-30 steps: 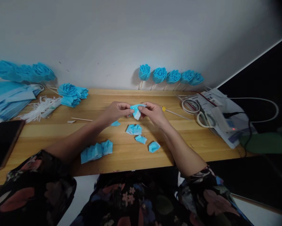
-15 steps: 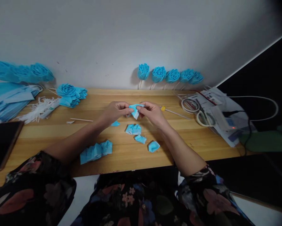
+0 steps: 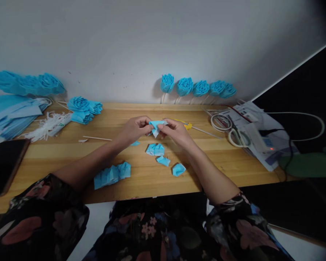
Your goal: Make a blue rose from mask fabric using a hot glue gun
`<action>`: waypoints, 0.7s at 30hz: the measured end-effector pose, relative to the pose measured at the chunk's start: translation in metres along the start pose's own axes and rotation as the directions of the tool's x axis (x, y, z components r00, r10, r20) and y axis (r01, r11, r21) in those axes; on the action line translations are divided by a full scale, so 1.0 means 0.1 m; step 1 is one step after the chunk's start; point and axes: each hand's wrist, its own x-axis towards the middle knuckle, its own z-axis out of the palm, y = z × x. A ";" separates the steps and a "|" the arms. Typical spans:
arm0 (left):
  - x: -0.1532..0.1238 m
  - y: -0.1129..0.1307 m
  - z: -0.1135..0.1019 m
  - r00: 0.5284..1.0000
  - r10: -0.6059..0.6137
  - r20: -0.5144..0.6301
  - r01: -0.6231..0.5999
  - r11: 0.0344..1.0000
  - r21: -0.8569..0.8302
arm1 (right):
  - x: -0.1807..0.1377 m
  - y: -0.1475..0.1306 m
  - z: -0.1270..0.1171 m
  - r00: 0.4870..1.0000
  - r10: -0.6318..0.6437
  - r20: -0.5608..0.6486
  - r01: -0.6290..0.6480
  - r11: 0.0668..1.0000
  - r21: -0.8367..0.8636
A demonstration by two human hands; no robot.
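Note:
Both my hands pinch one small light-blue folded paper piece (image 3: 155, 127) above the middle of the wooden table (image 3: 228, 159). My left hand (image 3: 135, 128) grips its left side with closed fingers. My right hand (image 3: 174, 130) holds its right side between thumb and fingertips. Just below lie several loose blue folded pieces (image 3: 155, 149), and a pleated blue strip (image 3: 112, 174) rests near the front edge by my left forearm.
Blue paper roses on sticks (image 3: 197, 88) lean on the wall. More blue flowers (image 3: 82, 108), blue sheets (image 3: 7, 114) and white shreds (image 3: 45, 125) lie at left. A dark phone (image 3: 3, 165) sits front left. Tape rolls (image 3: 220, 122), scissors (image 3: 235, 136), papers and cables sit at right.
My hands have shifted the blue piece slightly between the fingers; it is folded a little tighter. Everything else on the table has stayed put.

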 end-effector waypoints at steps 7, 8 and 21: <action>0.00 0.00 0.00 1.000 0.007 0.018 -0.007 1.000 -0.019 | 0.01 0.01 -0.01 1.000 -0.004 0.009 0.004 0.998 0.056; 0.00 0.00 0.00 1.000 0.013 0.022 -0.012 1.000 -0.024 | 0.01 0.01 -0.01 1.000 -0.005 0.011 0.004 0.999 0.051; 0.01 0.07 -0.02 0.998 -0.063 0.020 0.064 0.998 -0.026 | 0.02 -0.02 -0.05 0.998 -0.061 -0.029 0.060 0.997 -0.038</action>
